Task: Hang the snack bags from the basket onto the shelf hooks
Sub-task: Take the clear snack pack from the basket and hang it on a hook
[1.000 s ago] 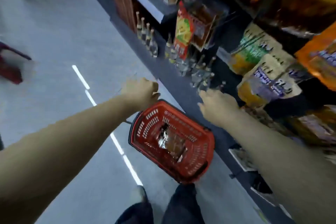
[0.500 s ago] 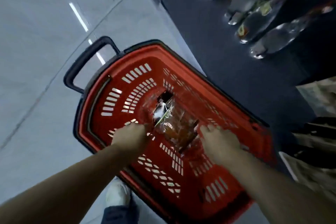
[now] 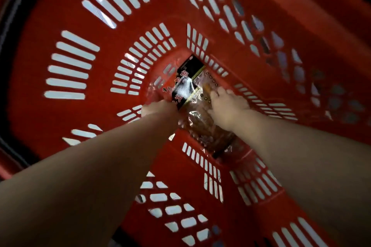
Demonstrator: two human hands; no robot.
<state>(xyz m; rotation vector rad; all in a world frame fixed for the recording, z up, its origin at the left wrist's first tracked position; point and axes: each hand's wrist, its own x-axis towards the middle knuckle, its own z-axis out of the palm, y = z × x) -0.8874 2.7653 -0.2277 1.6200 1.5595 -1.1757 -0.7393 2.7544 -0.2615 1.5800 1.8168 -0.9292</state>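
A clear snack bag [image 3: 185, 86] with a black label and brown contents lies on the bottom of the red plastic basket [image 3: 104, 32]. Both my arms reach deep into the basket. My left hand [image 3: 158, 108] is at the bag's left edge with its fingers curled under and out of sight, gripping the wrapper. My right hand [image 3: 226, 105] is on the bag's right side, its fingers bent down onto the wrapper and holding it. The lower part of the bag [image 3: 208, 136] shows between my two forearms.
The basket's slotted red walls fill almost the whole view. Its black handle [image 3: 14, 26] runs along the left edge. Pale floor shows through the slots. No shelf or hooks are in view.
I have leaned in much closer, so the basket now fills the frame. Both hands went from above the basket down onto the snack bag and closed on its two sides.
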